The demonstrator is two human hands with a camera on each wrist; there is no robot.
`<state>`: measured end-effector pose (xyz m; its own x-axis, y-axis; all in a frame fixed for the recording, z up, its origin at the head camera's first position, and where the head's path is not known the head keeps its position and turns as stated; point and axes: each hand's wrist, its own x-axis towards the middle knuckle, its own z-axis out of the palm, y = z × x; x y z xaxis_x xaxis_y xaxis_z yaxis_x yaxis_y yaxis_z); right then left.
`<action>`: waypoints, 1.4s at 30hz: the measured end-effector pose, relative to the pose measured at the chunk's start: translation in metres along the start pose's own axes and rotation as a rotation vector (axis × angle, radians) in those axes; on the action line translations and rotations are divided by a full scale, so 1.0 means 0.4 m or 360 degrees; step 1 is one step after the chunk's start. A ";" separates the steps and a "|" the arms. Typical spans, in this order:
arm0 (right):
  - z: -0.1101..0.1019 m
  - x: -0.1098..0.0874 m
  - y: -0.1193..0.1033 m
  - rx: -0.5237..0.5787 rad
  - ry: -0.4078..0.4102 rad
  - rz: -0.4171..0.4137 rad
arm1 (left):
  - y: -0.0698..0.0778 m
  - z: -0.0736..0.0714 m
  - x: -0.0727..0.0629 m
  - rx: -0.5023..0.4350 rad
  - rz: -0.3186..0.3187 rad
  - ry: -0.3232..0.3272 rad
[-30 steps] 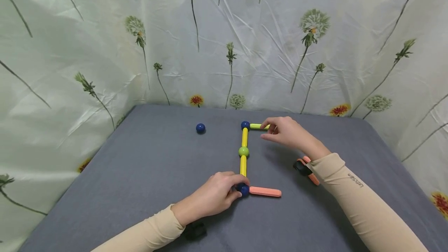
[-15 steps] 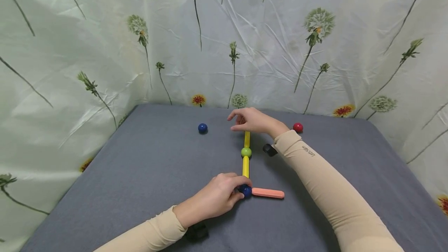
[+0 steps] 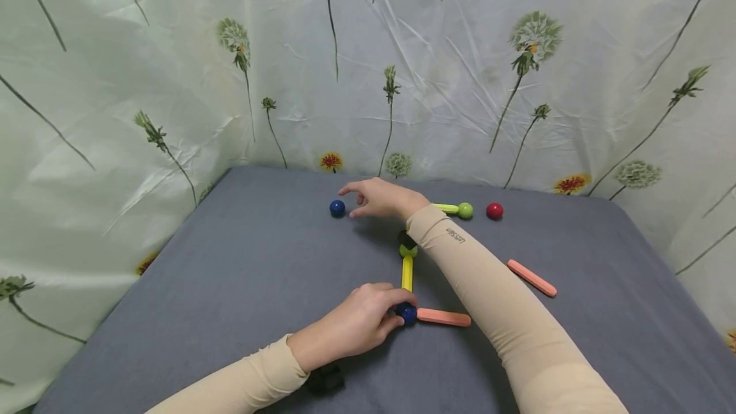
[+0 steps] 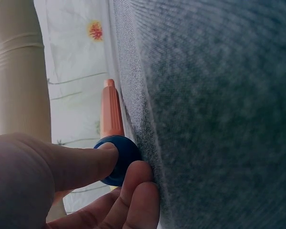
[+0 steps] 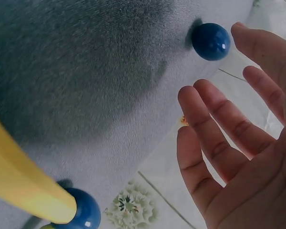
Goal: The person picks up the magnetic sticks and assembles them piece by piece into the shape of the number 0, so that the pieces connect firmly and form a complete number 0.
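My left hand (image 3: 359, 319) pinches a blue ball (image 3: 407, 314) between thumb and fingers, low at the table. An orange stick (image 3: 444, 317) runs right from that ball, and a yellow stick (image 3: 407, 273) leads away to a green ball (image 3: 408, 251), partly behind my right wrist. My right hand (image 3: 381, 198) hovers with parted fingers just right of a loose blue ball (image 3: 337, 208); in the right wrist view this ball (image 5: 210, 41) sits near the fingertips, with a gap. Another blue ball (image 5: 87, 210), on the end of a yellow stick (image 5: 31, 176), is hidden from the head view.
Right of my right hand, a lime-yellow stick (image 3: 445, 208) ends in a green ball (image 3: 464, 210). Beyond it lies a red ball (image 3: 494, 211). A loose orange stick (image 3: 531, 278) rests right of my right forearm. A flower-patterned curtain (image 3: 322, 107) hangs behind the grey table (image 3: 241, 254).
My right hand has moved left, from the lime-yellow stick past the chain's far end to beside the loose blue ball. My left hand keeps its pinch in place.
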<state>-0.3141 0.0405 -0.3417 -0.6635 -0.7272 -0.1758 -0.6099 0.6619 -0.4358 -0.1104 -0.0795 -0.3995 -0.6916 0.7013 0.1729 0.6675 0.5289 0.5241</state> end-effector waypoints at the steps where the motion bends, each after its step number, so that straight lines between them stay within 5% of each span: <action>1: 0.002 0.006 -0.002 -0.0014 -0.0005 -0.0005 | 0.000 -0.001 0.000 -0.0002 -0.0001 -0.0003; 13: 0.032 0.049 -0.026 -0.0095 -0.0135 -0.0053 | -0.004 0.003 0.003 0.0011 0.0022 0.0004; 42: 0.045 0.045 -0.020 -0.0144 -0.0123 -0.0043 | -0.005 0.002 0.007 -0.0020 0.0027 -0.0003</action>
<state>-0.3134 0.0189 -0.3571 -0.6130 -0.7547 -0.2338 -0.6661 0.6528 -0.3608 -0.1135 -0.0781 -0.4006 -0.6795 0.7112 0.1806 0.6758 0.5107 0.5315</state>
